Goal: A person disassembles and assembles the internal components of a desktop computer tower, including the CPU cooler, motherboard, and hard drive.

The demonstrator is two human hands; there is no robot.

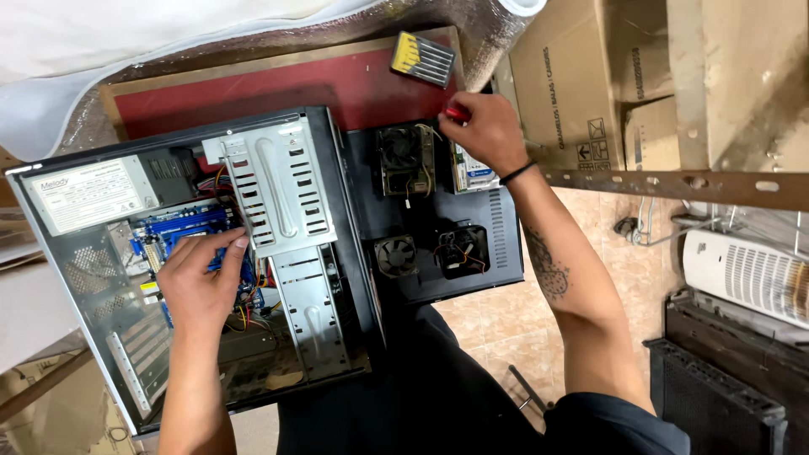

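An open desktop computer case [76, 278] lies on its side on a red-topped table [253, 88]. Inside it I see a blue motherboard [181, 227], a grey power supply [84, 194] and a metal drive cage [282, 198]. My left hand [200, 282] reaches into the case, fingertips on the motherboard beside the cage. My right hand [487, 131] is closed around a red-handled tool [457, 112] at the far edge of the detached black side panel [497, 244]. On that panel lie a cooler with fan [403, 156], two small fans [396, 254] and a boxed part [472, 175].
A yellow and black screwdriver set [424, 57] lies at the table's far edge. Cardboard boxes [581, 76] stand to the right. A white heater [750, 274] and a black case [716, 388] sit on the tiled floor. Silver foil and white cloth cover the back.
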